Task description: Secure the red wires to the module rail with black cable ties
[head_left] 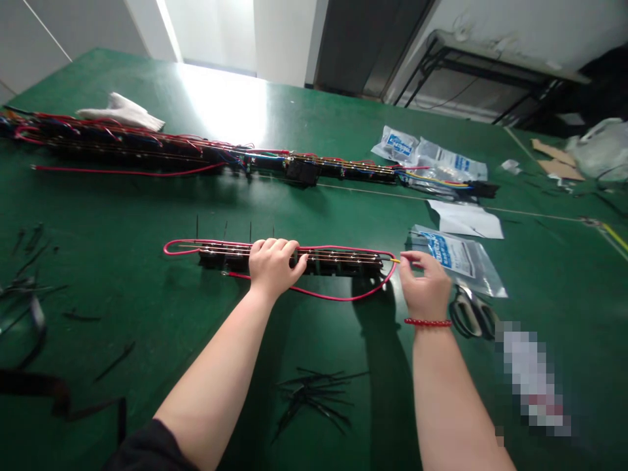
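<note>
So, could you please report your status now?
Left hand on black strip. Right hand pinching yellow piece at strip's right end. Red cable loops alongside; scissors near right hand.

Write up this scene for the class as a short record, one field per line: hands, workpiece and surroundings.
left hand: laid over the strip from above
right hand: pinching a yellow wire at the strip's right end
strip: black, lying crosswise
red wire: runs along the strip, looping past both ends
behind: longer wired strip, white cloth
right side: scissors, clear bag, paper
front: loose black ties
surface: green table
</note>
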The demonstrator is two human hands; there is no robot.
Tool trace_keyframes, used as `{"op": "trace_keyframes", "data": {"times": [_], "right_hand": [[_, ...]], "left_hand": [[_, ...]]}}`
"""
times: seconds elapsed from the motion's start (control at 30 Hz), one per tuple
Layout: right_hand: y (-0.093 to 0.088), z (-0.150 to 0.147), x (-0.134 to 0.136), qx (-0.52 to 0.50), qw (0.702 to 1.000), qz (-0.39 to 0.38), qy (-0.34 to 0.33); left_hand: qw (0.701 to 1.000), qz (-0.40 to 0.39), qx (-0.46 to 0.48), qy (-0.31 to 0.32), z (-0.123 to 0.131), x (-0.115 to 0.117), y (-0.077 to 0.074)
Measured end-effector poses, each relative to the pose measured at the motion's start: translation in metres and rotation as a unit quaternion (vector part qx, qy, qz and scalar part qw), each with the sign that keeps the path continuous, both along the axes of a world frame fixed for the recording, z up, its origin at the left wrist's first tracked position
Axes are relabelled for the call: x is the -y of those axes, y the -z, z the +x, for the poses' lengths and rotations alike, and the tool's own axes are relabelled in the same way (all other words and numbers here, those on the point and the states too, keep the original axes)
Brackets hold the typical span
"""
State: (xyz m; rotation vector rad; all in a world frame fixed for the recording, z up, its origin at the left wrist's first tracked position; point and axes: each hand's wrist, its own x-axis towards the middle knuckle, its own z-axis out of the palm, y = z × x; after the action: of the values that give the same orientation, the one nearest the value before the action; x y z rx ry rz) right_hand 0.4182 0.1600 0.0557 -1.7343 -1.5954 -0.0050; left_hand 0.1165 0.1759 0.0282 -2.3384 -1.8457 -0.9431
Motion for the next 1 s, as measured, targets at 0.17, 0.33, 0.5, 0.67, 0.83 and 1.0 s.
{"op": "trace_keyframes", "data": {"times": [0.17, 0.33, 0.5, 0.67, 0.83, 1.0], "right_hand": [[0.037, 0.031, 0.007, -0.194, 0.974, -0.047, 0.104], [0.054, 0.035, -0.003, -0.155, 0.972, -0.141, 0.110], [0.053, 0.039, -0.017, -0.079, 0.980, -0.154, 0.100], [0.053, 0.036, -0.021, -0.044, 0.977, -0.149, 0.145], [0.049, 0.030, -0.024, -0.019, 0.978, -0.131, 0.160], [0.043, 0.025, -0.021, -0.066, 0.963, -0.151, 0.211]], "left_hand": [[1.000, 0.000, 0.003, -0.001, 0.000, 0.000, 0.001], [1.000, -0.004, 0.000, -0.001, 0.000, 0.000, 0.001], [1.000, 0.000, 0.004, 0.001, 0.000, 0.001, 0.000], [1.000, -0.010, -0.007, -0.004, 0.000, 0.000, 0.001], [1.000, -0.021, -0.012, -0.004, 0.001, 0.000, 0.001], [1.000, -0.022, -0.015, -0.002, 0.001, -0.001, 0.001]]}}
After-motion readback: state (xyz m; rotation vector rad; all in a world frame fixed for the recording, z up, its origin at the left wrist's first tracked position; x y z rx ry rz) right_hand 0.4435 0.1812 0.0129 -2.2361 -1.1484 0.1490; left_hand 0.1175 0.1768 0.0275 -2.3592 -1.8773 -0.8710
